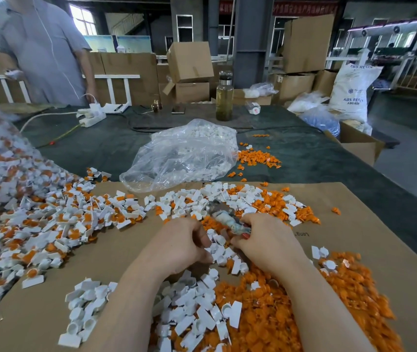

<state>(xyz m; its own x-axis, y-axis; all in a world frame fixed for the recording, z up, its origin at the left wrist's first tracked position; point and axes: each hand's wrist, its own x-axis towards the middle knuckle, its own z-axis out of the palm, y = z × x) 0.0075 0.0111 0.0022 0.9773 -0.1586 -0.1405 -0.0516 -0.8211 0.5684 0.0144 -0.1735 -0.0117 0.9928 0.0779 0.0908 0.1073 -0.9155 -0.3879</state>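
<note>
Your right hand [266,240] was curled round the near end of a tape-wrapped tool [224,215]. Its fingers closed over the handle, and the far end pointed up and away over the heap. Your left hand [179,245] sat just beside it with the fingers bent inward. I cannot tell whether they held one of the small pieces or nothing at all.

Both hands hovered low over the cardboard sheet [354,207], which lay on the dark-covered counter [304,153]. White plastic pieces [202,313] were scattered under and between your forearms. A thick pile of orange caps [266,313] lay just to the right of them, running under your right arm. More white and orange pieces were strewn across the far side of the sheet, beyond the tool's tip.

To your left lay a wide heap of joined white-and-orange parts [37,224]. Behind the sheet was a crumpled clear plastic bag [182,153] with white pieces inside. Farther back on the counter stood a bottle [224,97] and a power strip [92,116]. A person in a grey shirt [42,47] stood at the far left edge.
</note>
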